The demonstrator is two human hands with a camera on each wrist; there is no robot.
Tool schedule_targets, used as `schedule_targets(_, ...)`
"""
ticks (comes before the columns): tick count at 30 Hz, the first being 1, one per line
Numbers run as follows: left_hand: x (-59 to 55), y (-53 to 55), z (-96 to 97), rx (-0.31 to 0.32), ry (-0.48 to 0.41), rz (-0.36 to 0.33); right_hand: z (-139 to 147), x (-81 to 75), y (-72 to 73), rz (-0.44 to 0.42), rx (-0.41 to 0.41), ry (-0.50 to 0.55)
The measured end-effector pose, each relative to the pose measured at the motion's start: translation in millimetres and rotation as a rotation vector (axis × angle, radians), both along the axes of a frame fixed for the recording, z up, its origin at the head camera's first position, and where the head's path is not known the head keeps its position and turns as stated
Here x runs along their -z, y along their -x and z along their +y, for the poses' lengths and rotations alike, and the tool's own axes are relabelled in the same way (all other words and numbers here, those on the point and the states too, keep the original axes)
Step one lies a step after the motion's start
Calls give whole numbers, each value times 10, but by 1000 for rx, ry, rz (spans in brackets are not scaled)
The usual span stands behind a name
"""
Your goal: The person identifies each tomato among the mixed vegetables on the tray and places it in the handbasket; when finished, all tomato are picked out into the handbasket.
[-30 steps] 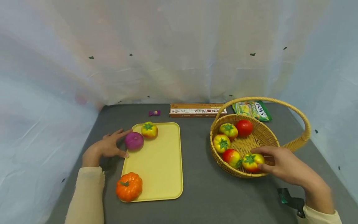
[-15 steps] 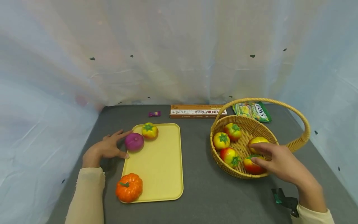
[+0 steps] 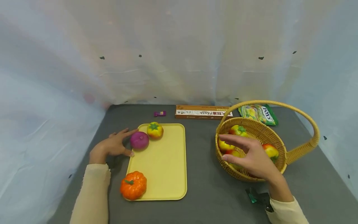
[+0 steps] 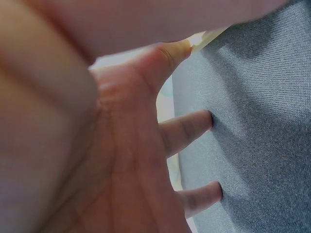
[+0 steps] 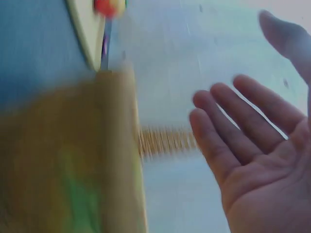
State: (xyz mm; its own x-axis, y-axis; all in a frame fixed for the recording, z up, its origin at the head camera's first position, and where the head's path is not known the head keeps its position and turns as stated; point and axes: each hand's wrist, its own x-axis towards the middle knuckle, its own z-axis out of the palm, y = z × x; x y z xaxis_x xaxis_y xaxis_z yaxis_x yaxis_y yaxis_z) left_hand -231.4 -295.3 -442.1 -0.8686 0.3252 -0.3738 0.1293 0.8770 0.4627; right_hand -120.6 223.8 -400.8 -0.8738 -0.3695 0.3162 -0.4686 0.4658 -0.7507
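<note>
My right hand (image 3: 251,155) hovers over the wicker basket (image 3: 263,127), fingers extended and apart from the thumb, holding nothing. In the right wrist view its palm (image 5: 262,165) faces the blurred basket wall (image 5: 121,155). Inside the basket lie several red-and-yellow persimmon-like fruits (image 3: 270,151), partly hidden by that hand. My left hand (image 3: 112,145) spreads at the left edge of the yellow tray (image 3: 165,168), its thumb touching the rim. In the left wrist view two fingertips (image 4: 206,118) press on the grey cloth. Beside this hand sits a round purple vegetable (image 3: 139,140).
An orange pumpkin (image 3: 133,185) rests over the tray's near left corner, and another persimmon-like fruit (image 3: 155,130) at its far end. Farther back lie a pasta box (image 3: 203,112), a purple wrapped sweet (image 3: 160,114) and a green Fox's bag (image 3: 258,114). The basket handle (image 3: 302,152) arches up.
My right hand has moved left across the basket, away from the fruits at its right. Fruits inside have shifted and rolled. My left hand stays at the tray's edge.
</note>
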Motion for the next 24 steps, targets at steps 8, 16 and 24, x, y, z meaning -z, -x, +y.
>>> schedule_targets(8,-9,7,21,-13,7,0,-853,124,337,-71,-138,122)
schedule_targets(16,-10,11,47,-30,5,-14,-1368,335,727,-82,-147,192)
schedule_targets(24,-15,-16,22,-45,0,-21,-1737,521,1083,-201,-138,219)
